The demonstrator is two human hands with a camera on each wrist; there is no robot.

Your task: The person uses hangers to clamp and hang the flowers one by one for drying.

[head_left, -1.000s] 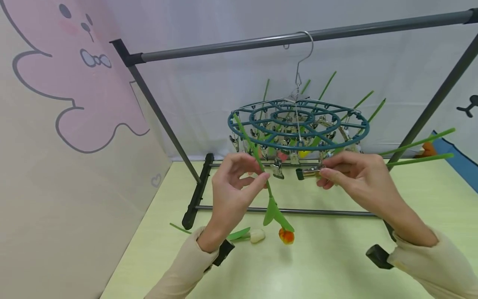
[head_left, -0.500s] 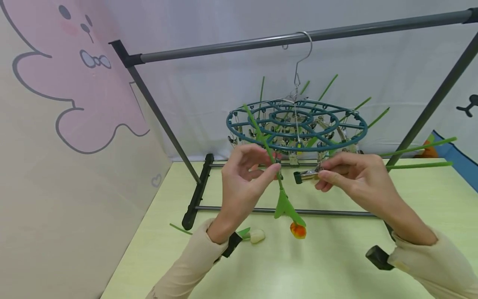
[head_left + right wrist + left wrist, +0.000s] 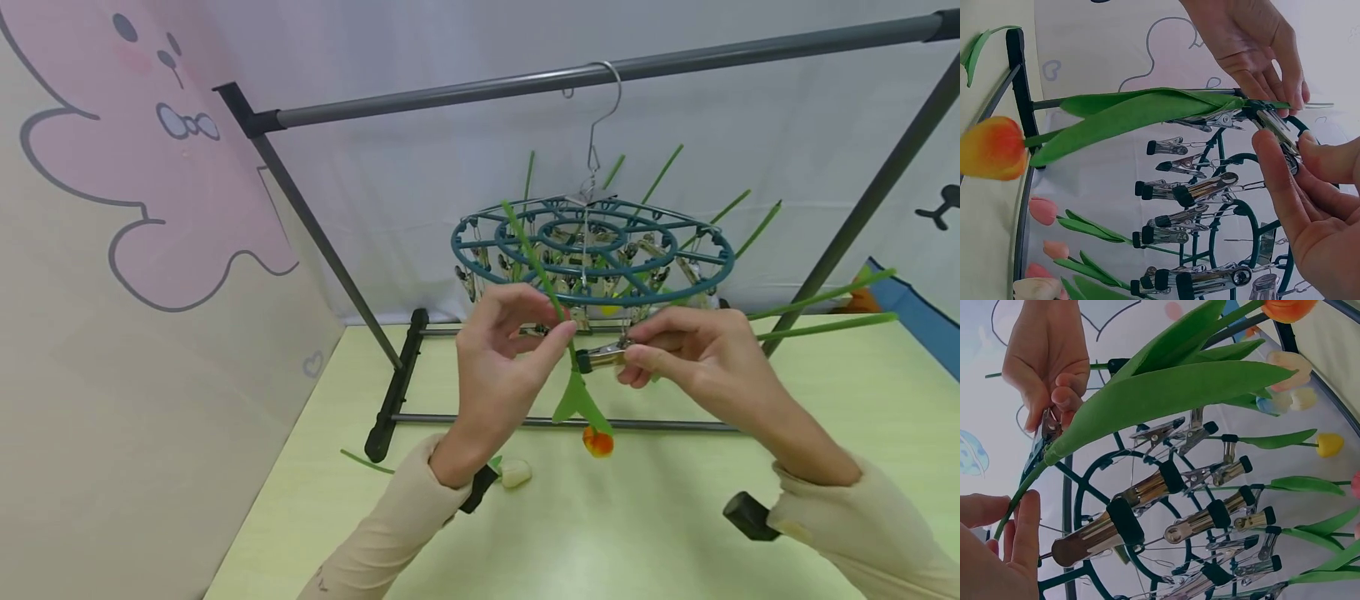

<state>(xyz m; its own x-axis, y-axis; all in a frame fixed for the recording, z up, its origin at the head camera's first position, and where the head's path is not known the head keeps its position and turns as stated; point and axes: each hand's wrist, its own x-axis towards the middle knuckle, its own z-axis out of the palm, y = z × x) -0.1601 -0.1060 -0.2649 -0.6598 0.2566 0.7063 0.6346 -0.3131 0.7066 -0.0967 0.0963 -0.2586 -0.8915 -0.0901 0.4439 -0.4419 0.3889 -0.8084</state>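
Note:
An orange artificial tulip hangs head down, its green stem pinched between the thumb and fingers of my left hand. My right hand pinches a metal clip by its handle end. The clip's dark tip meets the stem just above the leaves in the head view. In the right wrist view, the tulip's orange bloom points left, and the clip overlaps the stem close to the left fingertips. Above both hands hangs a round teal clip hanger with several more clips under its rings.
The hanger hooks over a grey rail of a standing rack. Several tulips hang from other clips, such as a yellow one and a pink one. A white tulip lies on the pale table behind my left wrist.
My left hand has moved right with the orange tulip, bringing its stem to the clip. My right hand has shifted slightly left with the clip.

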